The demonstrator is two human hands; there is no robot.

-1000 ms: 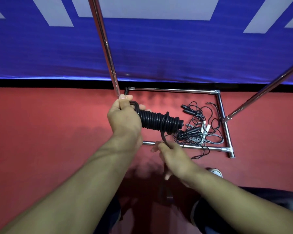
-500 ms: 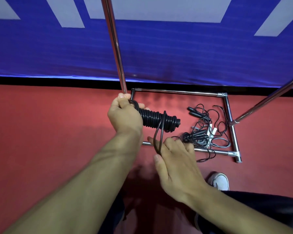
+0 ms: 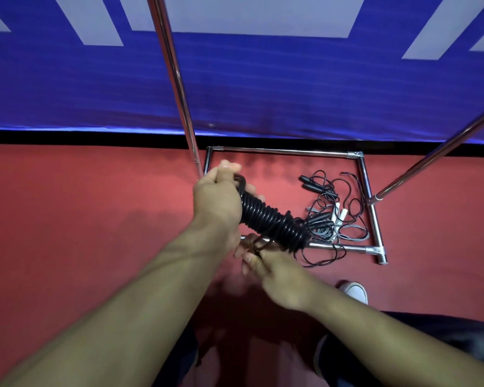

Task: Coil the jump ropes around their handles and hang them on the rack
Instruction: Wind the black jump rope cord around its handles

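Even indoor light, wide-angle bend, motion smear at centre.
Soft shadow pools on the red floor [image 3: 67, 247] beneath the forearms; bright glints run down the chrome poles [image 3: 176, 88]; the right hand [image 3: 280, 277] smears with motion blur at its fingertips, the poles splay outward toward the edges, and the banner [image 3: 263, 88] shows fine banding.
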